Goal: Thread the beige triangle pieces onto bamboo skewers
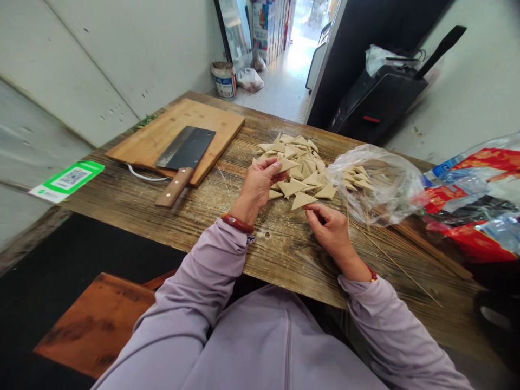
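Note:
A loose heap of flat, tan triangular pieces (306,162), which look like a food, lies in the middle of the wooden table. My left hand (259,181) is closed at the near left of the heap, pinching one triangular piece (287,164) between thumb and fingers. Lower and to the right, my right hand (330,230) is closed too. Its fingertips meet the right corner of another triangular piece (303,201) at the heap's near edge. Just right of this hand lie thin wooden skewers (396,238), and a clear plastic bag (392,181) with more triangles beside it.
On the left of the table (215,227), a cleaver (189,149) rests on a wooden cutting board (222,122), its handle overhanging the near side. Red and clear packaging (479,200) crowds the right end. A green-edged QR card (69,181) is at the far left.

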### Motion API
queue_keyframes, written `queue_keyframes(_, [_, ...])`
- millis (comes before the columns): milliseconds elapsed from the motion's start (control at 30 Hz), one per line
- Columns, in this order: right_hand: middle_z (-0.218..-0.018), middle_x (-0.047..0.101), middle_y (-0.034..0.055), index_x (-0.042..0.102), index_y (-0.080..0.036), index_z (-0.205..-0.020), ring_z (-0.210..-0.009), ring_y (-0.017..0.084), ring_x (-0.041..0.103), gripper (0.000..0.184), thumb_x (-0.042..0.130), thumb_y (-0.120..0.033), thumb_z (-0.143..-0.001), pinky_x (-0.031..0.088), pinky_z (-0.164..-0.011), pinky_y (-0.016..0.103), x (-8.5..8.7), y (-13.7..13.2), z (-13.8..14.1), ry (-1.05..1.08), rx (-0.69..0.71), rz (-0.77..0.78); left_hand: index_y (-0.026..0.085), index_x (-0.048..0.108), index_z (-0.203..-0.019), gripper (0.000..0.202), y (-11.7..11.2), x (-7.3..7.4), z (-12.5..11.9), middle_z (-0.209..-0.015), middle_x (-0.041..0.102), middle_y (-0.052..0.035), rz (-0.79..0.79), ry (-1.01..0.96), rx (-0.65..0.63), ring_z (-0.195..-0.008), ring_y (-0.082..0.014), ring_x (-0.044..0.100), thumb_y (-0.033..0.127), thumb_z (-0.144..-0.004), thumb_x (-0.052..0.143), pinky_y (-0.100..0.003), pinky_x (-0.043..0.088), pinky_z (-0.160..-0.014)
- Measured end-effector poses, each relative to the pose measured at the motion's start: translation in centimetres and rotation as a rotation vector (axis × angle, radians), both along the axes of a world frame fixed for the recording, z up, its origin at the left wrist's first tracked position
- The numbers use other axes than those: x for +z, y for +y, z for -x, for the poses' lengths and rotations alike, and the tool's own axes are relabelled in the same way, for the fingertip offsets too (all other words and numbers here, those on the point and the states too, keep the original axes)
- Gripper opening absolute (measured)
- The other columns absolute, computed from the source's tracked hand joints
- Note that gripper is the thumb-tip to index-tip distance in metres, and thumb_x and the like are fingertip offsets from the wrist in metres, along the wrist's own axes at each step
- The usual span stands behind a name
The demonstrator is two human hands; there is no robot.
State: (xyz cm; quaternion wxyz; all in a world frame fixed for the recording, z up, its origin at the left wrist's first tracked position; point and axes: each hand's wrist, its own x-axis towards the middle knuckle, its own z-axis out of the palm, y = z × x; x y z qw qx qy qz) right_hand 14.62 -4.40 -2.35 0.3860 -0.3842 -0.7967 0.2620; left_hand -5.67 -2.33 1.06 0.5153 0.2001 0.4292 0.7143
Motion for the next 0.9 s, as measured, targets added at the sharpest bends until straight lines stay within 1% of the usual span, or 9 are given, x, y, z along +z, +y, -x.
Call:
queue_keyframes(167, [-0.076,0.076,0.0044,0.076,-0.02,-0.089,-0.059,0.016,0.064,0.023,0.055,-0.03,-0.087,0.05,-0.06,0.028,0.13,-0.06,0.17,0.007,-0.019,0.001,0.014,0.065,-0.08,0.013,0.02,-0.05,-0.11,-0.073,0.07,0.0004,-0.016,0.022,0.0,-0.062,-0.0091,0.065,0.013,-0.072,0.076,-0.025,0.055,-0.07])
queue_keyframes(400, [-0.078,0.076,0.005,0.076,-0.019,-0.089,-0.06,0.016,0.064,0.023,0.055,-0.029,-0.087,0.049,-0.06,0.028,-0.1,0.04,0.15,0.014,-0.012,-0.017,0.013,0.066,-0.077,0.019,0.01,-0.12,-0.35,-0.075,0.069,-0.0001,-0.039,0.05,0.006,-0.063,-0.0089,0.064,0.015,-0.067,0.082,-0.025,0.055,-0.069])
queue_keyframes(533, [-0.08,0.077,0.0046,0.076,-0.021,-0.088,-0.063,0.017,0.066,0.022,0.056,-0.029,-0.087,0.05,-0.061,0.028,-0.15,0.05,0.13,0.005,-0.014,-0.007,0.013,0.067,-0.076,0.016,-0.01,-0.3,-0.48,-0.075,0.069,0.0002,-0.042,0.048,-0.007,-0.065,-0.0089,0.065,0.015,-0.068,0.08,-0.024,0.056,-0.071])
queue_keyframes(700, [-0.079,0.077,0.0048,0.076,-0.021,-0.088,-0.066,0.018,0.068,0.022,0.056,-0.029,-0.087,0.05,-0.062,0.029,-0.24,0.11,0.14,0.016,-0.014,-0.012,0.013,0.067,-0.077,0.018,-0.04,-0.51,-0.6,-0.074,0.068,-0.0002,-0.042,0.033,-0.014,-0.065,-0.0089,0.065,0.015,-0.067,0.082,-0.025,0.056,-0.071])
queue_keyframes(900, [-0.083,0.077,0.0054,0.075,-0.022,-0.088,-0.071,0.019,0.07,0.022,0.055,-0.029,-0.088,0.052,-0.066,0.03,-0.36,0.14,0.21,0.012,-0.02,-0.015,0.012,0.067,-0.076,0.021,-0.11,-0.33,-0.87,-0.073,0.069,0.0001,-0.027,0.037,-0.022,-0.066,-0.0086,0.065,0.014,-0.065,0.083,-0.026,0.056,-0.075])
